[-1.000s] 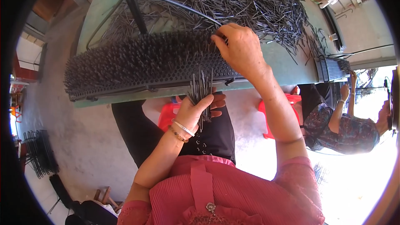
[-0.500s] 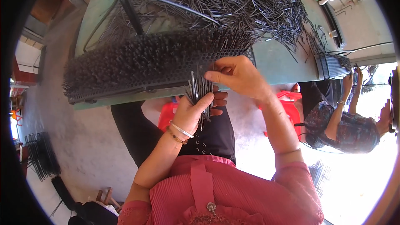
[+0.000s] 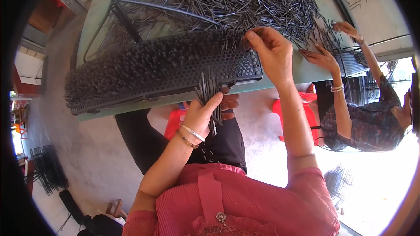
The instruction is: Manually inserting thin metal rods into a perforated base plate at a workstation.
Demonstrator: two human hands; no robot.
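Observation:
My left hand (image 3: 202,114) is closed around a bundle of thin dark strips (image 3: 209,84). It hovers just off the table's near edge, with the strips pointing up and away. Across the table edge lies a long black perforated panel (image 3: 243,65), bristling with upright dark strips (image 3: 140,63) over its left and far parts. Bare holes show along its near right part. My right hand (image 3: 275,54) is over the panel's far right end, thumb and fingers pinched together among the strips there. What is between those fingertips is too small to make out.
A large heap of loose dark strips (image 3: 245,0) covers the far part of the green table (image 3: 280,67). A black metal frame (image 3: 120,15) stands at the far left. On the right, a co-worker's hands (image 3: 326,59) reach over the table. Red stools (image 3: 302,111) stand below.
My right hand has moved from beside the bundle to the panel's far right end, uncovering the bare holes. My left hand stays nearly still. The co-worker's hands have moved toward the heap.

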